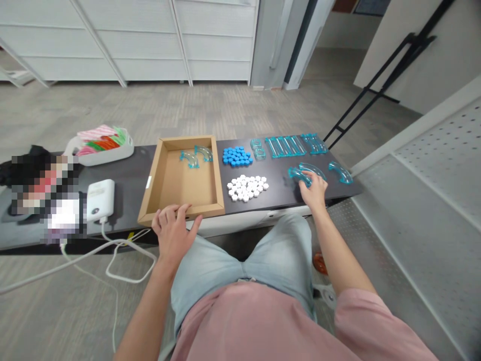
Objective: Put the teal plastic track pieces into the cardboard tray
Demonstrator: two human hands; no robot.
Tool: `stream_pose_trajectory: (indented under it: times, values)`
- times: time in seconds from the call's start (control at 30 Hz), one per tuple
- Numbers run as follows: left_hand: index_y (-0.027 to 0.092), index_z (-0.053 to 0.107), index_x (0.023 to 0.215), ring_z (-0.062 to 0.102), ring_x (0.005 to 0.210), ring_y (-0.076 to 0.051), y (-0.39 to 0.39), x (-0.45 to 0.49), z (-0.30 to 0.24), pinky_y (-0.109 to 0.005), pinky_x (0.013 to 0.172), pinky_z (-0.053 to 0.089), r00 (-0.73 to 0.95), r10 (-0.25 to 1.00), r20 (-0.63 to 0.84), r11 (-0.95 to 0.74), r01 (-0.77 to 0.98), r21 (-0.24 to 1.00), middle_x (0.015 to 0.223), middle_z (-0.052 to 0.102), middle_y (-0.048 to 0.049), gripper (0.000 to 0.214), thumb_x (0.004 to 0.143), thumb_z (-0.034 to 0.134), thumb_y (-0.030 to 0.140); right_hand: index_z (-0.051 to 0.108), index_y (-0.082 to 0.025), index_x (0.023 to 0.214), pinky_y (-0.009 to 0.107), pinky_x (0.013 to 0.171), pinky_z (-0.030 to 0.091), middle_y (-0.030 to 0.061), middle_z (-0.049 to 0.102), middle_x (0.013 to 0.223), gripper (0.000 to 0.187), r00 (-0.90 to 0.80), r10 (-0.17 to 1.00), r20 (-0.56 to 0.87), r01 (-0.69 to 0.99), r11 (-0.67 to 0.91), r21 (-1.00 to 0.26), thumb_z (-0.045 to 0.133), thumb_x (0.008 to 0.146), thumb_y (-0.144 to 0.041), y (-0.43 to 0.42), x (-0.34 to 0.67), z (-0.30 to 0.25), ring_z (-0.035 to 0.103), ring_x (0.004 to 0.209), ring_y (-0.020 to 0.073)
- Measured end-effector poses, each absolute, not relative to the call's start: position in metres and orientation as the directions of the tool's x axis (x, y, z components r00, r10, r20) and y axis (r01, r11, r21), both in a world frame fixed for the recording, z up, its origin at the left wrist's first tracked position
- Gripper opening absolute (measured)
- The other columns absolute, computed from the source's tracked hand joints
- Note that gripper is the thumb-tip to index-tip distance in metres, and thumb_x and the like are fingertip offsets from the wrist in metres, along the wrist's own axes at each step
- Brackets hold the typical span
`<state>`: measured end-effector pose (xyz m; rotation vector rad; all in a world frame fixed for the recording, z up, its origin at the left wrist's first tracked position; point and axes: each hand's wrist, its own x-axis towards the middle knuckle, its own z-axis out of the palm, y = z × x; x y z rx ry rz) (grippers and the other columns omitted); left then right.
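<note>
On the dark worktop (pixel 124 173), right hand (pixel 314 192) seemingly pinches a curved clear-blue track piece (pixel 298 174); left hand (pixel 173 229), fingers loosely spread and holding nothing, steadies the cardboard tray (pixel 180 185) rim.

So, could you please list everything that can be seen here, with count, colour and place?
table: one, black, across the middle
box: one, brown cardboard, open, middle of table
curved pieces in box: two, clear teal, far end of box
blue hexagons: a pile, blue, right of box, far side
white hexagons: a pile, white, right of box, near side
straight tubes: several, clear teal, far right of table
curved pieces on table: about three, clear teal, right end
tray: one, white, holds red, pink and green items, far left
charger: one, white, with cable, left of box
left hand: open, resting on near rim of box
right hand: fingers on a curved piece, grip unclear
</note>
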<state>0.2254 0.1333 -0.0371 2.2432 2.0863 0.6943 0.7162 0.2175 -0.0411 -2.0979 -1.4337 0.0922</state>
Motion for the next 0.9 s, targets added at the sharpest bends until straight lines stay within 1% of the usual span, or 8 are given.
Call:
stream_pose_trajectory:
  times: [0.13,0.2,0.33,0.4,0.5,0.63,0.77,0.9]
  values:
    - [0.023,0.081,0.152,0.059,0.148,-0.049,0.133,0.227,-0.035,-0.074,0.139,0.031,0.021,0.955,0.295,-0.110,0.951,0.289,0.146,0.072,-0.0266,0.058,0.117,0.053,0.059,0.076,-0.041,0.127,0.065,0.132,0.042,0.0190,0.081,0.135,0.041,0.483,0.820,0.306,0.790,-0.257,-0.557,0.058,0.090,-0.037,0.218,0.718,-0.040,0.068,0.142,0.0405]
    - [0.025,0.082,0.151,0.060,0.148,-0.049,0.133,0.228,-0.035,-0.073,0.139,0.031,0.013,0.957,0.290,-0.105,0.947,0.302,0.146,0.072,-0.0257,0.056,0.116,0.054,0.059,0.075,-0.038,0.122,0.064,0.129,0.046,0.0169,0.083,0.126,0.039,0.528,0.789,0.313,0.743,-0.251,-0.621,0.061,0.085,-0.038,0.218,0.721,-0.040,0.073,0.134,0.0394]
    - [0.030,0.084,0.149,0.062,0.147,-0.049,0.132,0.230,-0.030,-0.074,0.137,0.035,-0.008,0.956,0.295,-0.101,0.930,0.353,0.145,0.074,-0.0237,0.048,0.114,0.061,0.055,0.074,-0.030,0.126,0.061,0.116,0.058,0.0137,0.084,0.122,0.051,0.607,0.745,0.277,0.605,-0.206,-0.769,0.066,0.076,-0.042,0.219,0.716,-0.033,0.080,0.117,0.0378]
    - [0.032,0.084,0.148,0.063,0.146,-0.049,0.131,0.232,-0.027,-0.075,0.137,0.036,-0.006,0.955,0.296,-0.107,0.925,0.365,0.144,0.075,-0.0228,0.045,0.113,0.063,0.053,0.073,-0.030,0.132,0.061,0.117,0.059,0.0146,0.084,0.129,0.057,0.581,0.765,0.278,0.582,-0.152,-0.799,0.066,0.077,-0.045,0.221,0.700,-0.023,0.080,0.121,0.0385]
    - [0.032,0.083,0.148,0.063,0.148,-0.048,0.130,0.235,-0.023,-0.075,0.138,0.035,-0.002,0.955,0.297,-0.112,0.924,0.365,0.144,0.076,-0.0227,0.044,0.115,0.062,0.051,0.071,-0.032,0.145,0.062,0.125,0.056,0.0178,0.080,0.146,0.060,0.420,0.852,0.314,0.621,-0.018,-0.784,0.062,0.088,-0.050,0.227,0.654,0.000,0.074,0.142,0.0409]
    - [0.034,0.084,0.149,0.065,0.147,-0.049,0.129,0.237,-0.020,-0.079,0.137,0.038,-0.007,0.954,0.300,-0.117,0.912,0.394,0.143,0.077,-0.0231,0.043,0.114,0.064,0.049,0.069,-0.044,0.157,0.060,0.130,0.054,0.0120,0.075,0.160,0.056,0.042,0.946,0.320,0.661,0.214,-0.719,0.055,0.103,-0.049,0.253,0.558,0.029,0.067,0.152,0.0395]
    - [0.038,0.082,0.151,0.066,0.146,-0.047,0.128,0.239,-0.017,-0.078,0.137,0.041,-0.009,0.950,0.314,-0.122,0.910,0.396,0.142,0.078,-0.0208,0.041,0.115,0.066,0.045,0.075,-0.031,0.152,0.066,0.135,0.043,0.0119,0.078,0.151,0.052,-0.350,0.869,0.350,0.647,0.495,-0.580,0.059,0.103,-0.031,0.299,0.447,0.027,0.062,0.151,0.0430]
    - [0.040,0.082,0.150,0.067,0.146,-0.045,0.127,0.241,-0.014,-0.075,0.136,0.044,-0.011,0.941,0.339,-0.127,0.916,0.381,0.142,0.078,-0.0186,0.039,0.115,0.066,0.046,0.070,-0.026,0.162,0.064,0.137,0.039,0.0186,0.069,0.160,0.053,-0.506,0.853,0.126,0.755,0.509,-0.413,0.063,0.110,-0.033,0.340,0.359,0.003,0.055,0.155,0.0448]
